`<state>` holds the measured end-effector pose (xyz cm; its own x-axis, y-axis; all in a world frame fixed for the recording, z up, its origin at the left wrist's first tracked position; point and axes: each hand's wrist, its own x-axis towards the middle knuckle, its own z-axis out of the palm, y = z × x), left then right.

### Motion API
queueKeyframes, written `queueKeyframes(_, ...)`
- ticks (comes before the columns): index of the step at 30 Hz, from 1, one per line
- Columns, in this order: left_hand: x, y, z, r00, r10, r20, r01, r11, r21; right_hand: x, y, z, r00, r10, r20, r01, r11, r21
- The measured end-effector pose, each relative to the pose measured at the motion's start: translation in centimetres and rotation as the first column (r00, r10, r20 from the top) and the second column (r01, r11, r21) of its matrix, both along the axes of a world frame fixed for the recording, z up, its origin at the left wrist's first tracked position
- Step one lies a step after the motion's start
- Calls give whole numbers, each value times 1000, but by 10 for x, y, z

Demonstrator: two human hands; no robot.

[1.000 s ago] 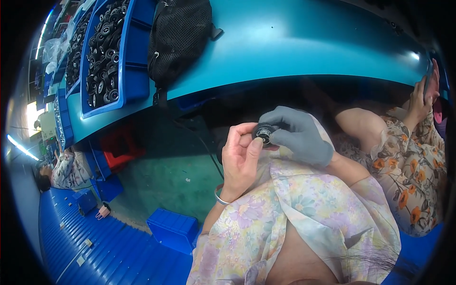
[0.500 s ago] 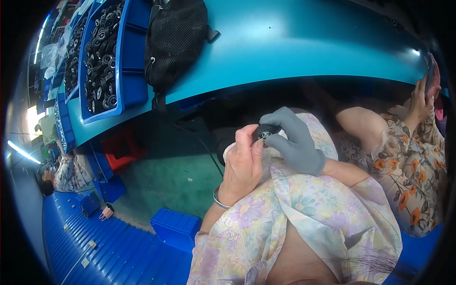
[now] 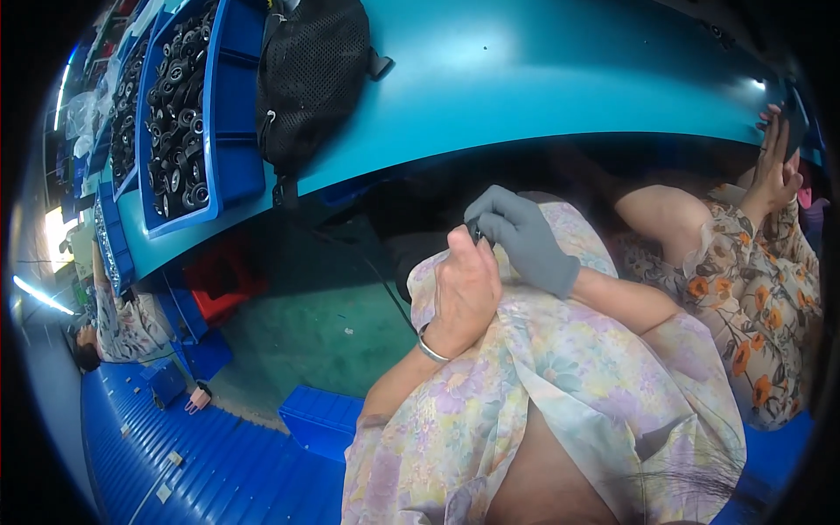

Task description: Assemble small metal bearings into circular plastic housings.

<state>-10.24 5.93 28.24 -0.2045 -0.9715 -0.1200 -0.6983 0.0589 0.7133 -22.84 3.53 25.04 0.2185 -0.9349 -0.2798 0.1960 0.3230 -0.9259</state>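
Barely visible, black part (image 3: 474, 230) between left grip (image 3: 466, 284) and right grip (image 3: 525, 241).

Green floor (image 3: 302, 346) — long turquoise table (image 3: 525, 83)

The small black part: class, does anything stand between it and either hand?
Only the grey glove on the right hand; nothing visible separates the bare left hand from the small black part, though fingers hide most of it.

Grey glove (image 3: 529, 245) near three o'clock; pastel floral clothing (image 3: 577, 376) at five; turquoise table (image 3: 525, 79) at one; blue bin (image 3: 234, 101) at ten.
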Motion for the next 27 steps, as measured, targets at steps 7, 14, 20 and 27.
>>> queueKeyframes(7,3,0,-15,857,269,-440,-188,957,219,7,1,2,999,-32,28,29,994,102)
queueKeyframes(14,31,-4,-13,886,183,-426,-90,969,229,-2,-7,-4,986,131,-102,-142,984,-112)
queueKeyframes(20,21,1,-11,625,355,-695,-203,934,294,11,7,13,997,-11,-78,7,999,-52)
queueKeyframes(27,40,-5,-2,898,83,-432,-8,985,172,12,10,12,984,-27,-178,0,989,-148)
